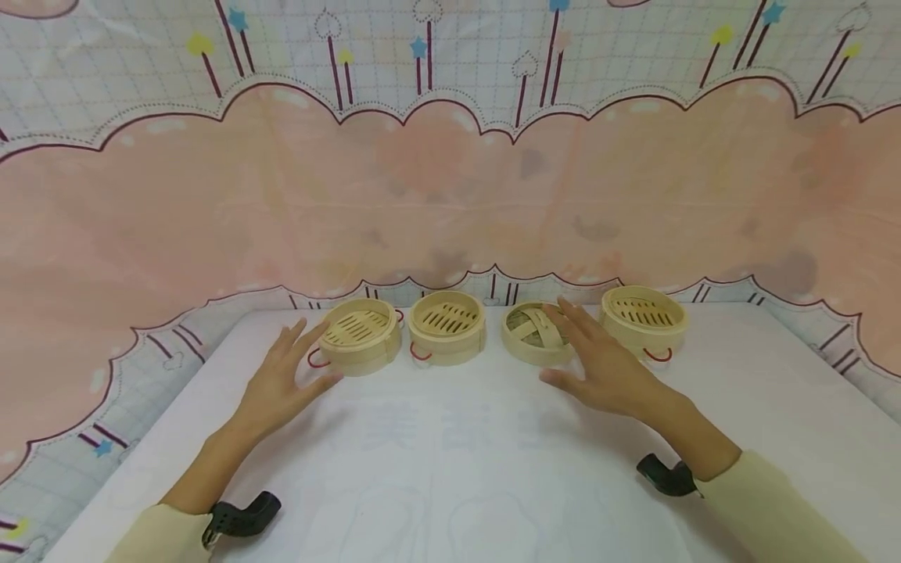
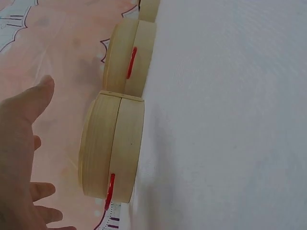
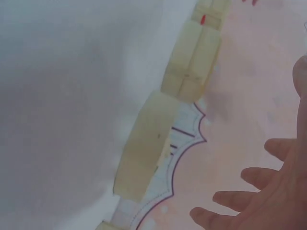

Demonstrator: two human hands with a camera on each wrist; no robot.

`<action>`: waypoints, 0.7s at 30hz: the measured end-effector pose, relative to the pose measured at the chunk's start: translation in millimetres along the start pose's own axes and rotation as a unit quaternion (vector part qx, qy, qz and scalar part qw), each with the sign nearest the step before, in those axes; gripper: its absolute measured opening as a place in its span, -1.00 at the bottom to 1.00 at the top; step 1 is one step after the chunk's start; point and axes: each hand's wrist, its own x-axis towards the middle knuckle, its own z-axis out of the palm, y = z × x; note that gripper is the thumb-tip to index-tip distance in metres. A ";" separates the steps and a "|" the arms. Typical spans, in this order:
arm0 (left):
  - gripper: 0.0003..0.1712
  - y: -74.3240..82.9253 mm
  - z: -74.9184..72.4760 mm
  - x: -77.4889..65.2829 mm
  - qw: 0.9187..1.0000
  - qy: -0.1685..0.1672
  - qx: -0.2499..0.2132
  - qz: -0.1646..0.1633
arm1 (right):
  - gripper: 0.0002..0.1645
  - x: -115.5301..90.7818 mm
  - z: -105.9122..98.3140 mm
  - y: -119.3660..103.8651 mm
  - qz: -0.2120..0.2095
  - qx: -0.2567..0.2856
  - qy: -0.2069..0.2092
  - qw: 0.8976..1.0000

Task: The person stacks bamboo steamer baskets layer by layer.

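Observation:
Several small bamboo steamers stand in a row along the far side of the white table. The leftmost steamer [image 1: 360, 336] has a slatted bottom and red handles; a similar steamer [image 1: 446, 328] stands to its right. Third comes a shallower bamboo steamer lid [image 1: 524, 344] with crossed woven strips. A slatted steamer [image 1: 644, 320] ends the row. My left hand [image 1: 285, 383] hovers beside the leftmost steamer, fingers spread, holding nothing. My right hand [image 1: 608, 371] is spread in front of the lid and partly hides it. In the right wrist view, the fingers [image 3: 259, 178] are apart from the lid [image 3: 146, 143].
The white tabletop [image 1: 450, 469] stretches in front of the row. Behind it hangs a patterned pink and white cloth [image 1: 422, 195]. A black camera mount is on each wrist, the left mount [image 1: 242, 516] and the right mount [image 1: 665, 475].

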 end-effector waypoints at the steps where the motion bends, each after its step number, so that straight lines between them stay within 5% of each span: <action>1: -0.12 -0.5 1.3 1.1 1.000 -0.001 -0.006 -0.006 | 0.02 1.4 2.5 -1.6 -0.004 0.002 -0.003 1.000; 12: -0.18 -5.2 17.4 12.0 0.993 -0.003 -0.101 -0.057 | 0.00 17.4 23.5 -25.2 -0.028 0.052 -0.026 0.998; 21: -0.36 -11.0 23.1 16.8 0.987 0.010 -0.126 -0.100 | -0.06 30.7 39.3 -43.9 -0.030 0.098 -0.037 0.994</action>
